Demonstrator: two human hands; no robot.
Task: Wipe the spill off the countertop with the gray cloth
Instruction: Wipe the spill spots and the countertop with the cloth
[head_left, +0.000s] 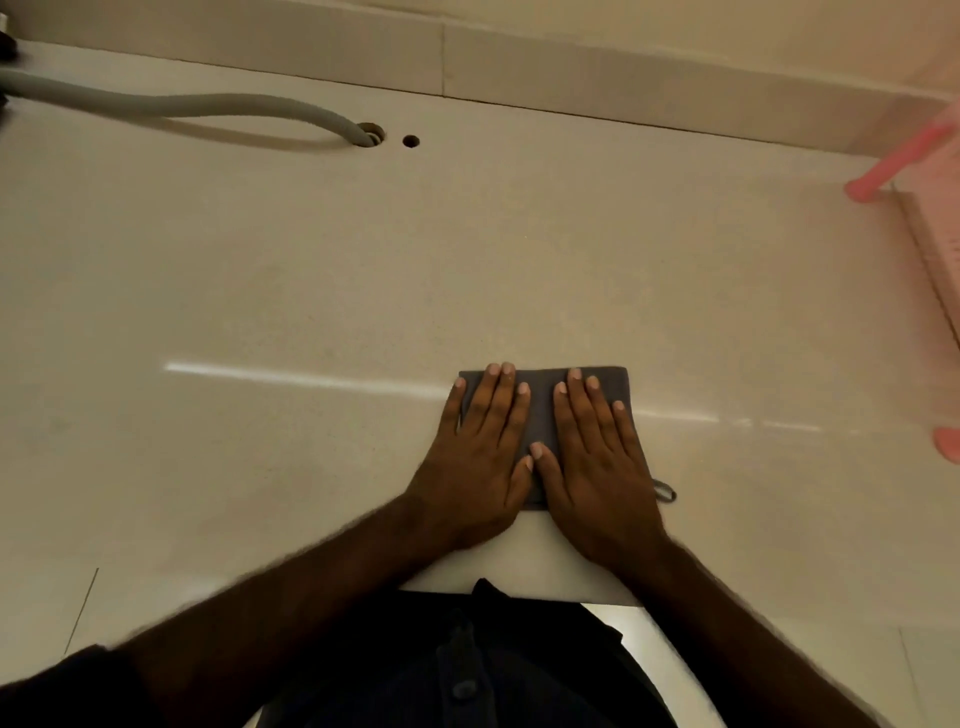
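A folded gray cloth lies flat on the pale countertop, near its front edge. My left hand presses palm-down on the cloth's left half, fingers spread and pointing away from me. My right hand lies flat on the right half, its thumb touching the left thumb. A small hanging loop sticks out from the cloth's right corner. I can make out no spill on the countertop.
A gray corrugated hose runs from the far left into a hole in the countertop, with a smaller hole beside it. A pink plastic rack stands at the right edge. A tiled wall borders the back.
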